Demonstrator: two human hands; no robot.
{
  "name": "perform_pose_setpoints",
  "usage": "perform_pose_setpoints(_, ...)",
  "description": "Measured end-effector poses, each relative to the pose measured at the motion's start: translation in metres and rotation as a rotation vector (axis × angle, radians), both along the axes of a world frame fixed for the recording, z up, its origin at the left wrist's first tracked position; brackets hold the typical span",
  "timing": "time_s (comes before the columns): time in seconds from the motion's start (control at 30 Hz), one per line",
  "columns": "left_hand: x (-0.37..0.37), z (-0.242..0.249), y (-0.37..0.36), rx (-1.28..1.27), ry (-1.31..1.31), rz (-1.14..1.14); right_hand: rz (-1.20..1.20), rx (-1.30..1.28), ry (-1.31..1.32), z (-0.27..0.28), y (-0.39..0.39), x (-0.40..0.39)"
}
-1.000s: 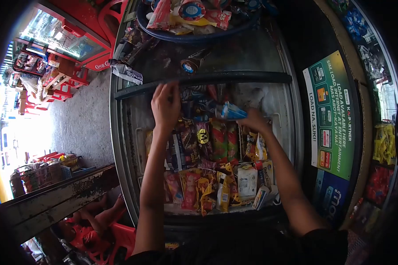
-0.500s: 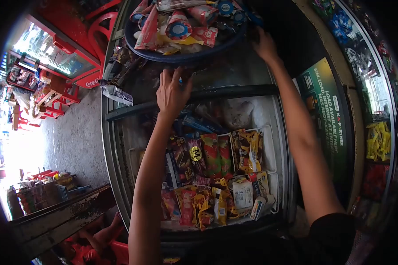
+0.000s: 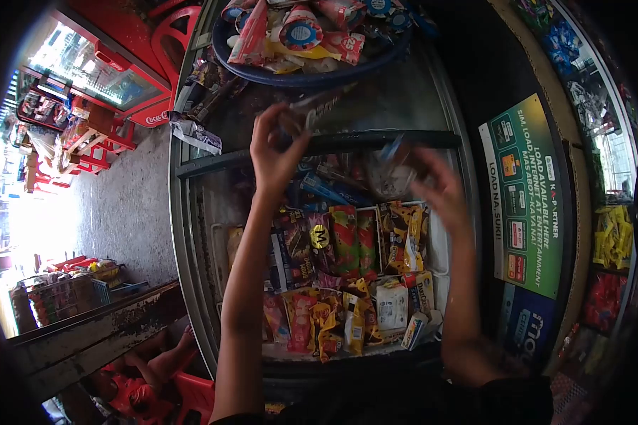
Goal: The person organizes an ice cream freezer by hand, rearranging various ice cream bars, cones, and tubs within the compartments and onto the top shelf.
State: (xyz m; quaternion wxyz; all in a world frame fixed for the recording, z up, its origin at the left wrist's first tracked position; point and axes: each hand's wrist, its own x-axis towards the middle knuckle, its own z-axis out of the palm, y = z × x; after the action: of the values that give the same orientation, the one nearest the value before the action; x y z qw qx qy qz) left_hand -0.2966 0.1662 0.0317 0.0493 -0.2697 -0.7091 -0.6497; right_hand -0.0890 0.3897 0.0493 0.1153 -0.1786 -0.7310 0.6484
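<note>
My left hand (image 3: 280, 149) is above the dark crossbar (image 3: 347, 144) of the freezer, its fingers curled round. What they hold, if anything, I cannot make out. Over the open section hovers my right hand (image 3: 441, 188), blurred, with a small blue-topped item (image 3: 395, 151) at its fingertips. Motion hides that item's kind. Beneath the hands, wrapped ice creams lie in white wire baskets (image 3: 439, 265), among them a green-and-red pack (image 3: 344, 241). Beyond the left hand, a blue basin (image 3: 312, 79) heaped with ice cream cones (image 3: 301, 32) rests on the freezer's glass top.
Dark wrapped packs (image 3: 202, 95) lie at the freezer's left edge. A green poster (image 3: 521, 198) stands to the right, beside a glass case holding yellow packets (image 3: 612, 237). At left are a red cooler (image 3: 149, 110) and a grey floor (image 3: 127, 191). A person in red (image 3: 138, 397) sits lower left.
My right hand has come back from beside the basin to above the open section, carrying a small item. My left hand's spread fingers have curled in. The view has shifted slightly.
</note>
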Motion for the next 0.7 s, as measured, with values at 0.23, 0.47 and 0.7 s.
perform_pose_setpoints(0.23, 0.053, -0.04, -0.101, -0.314, -0.415, -0.333, 0.232, -0.007, -0.29, -0.145, -0.048, -0.024)
perform_pose_setpoints(0.47, 0.02, -0.092, -0.145, -0.751, -0.157, 0.002, 0.561, 0.482, -0.01, -0.147, -0.131, -0.133)
perform_pose_setpoints(0.7, -0.018, 0.034, -0.148, -0.921, 0.106, 0.331, 0.826, 0.314, 0.141, 0.001, -0.156, -0.172)
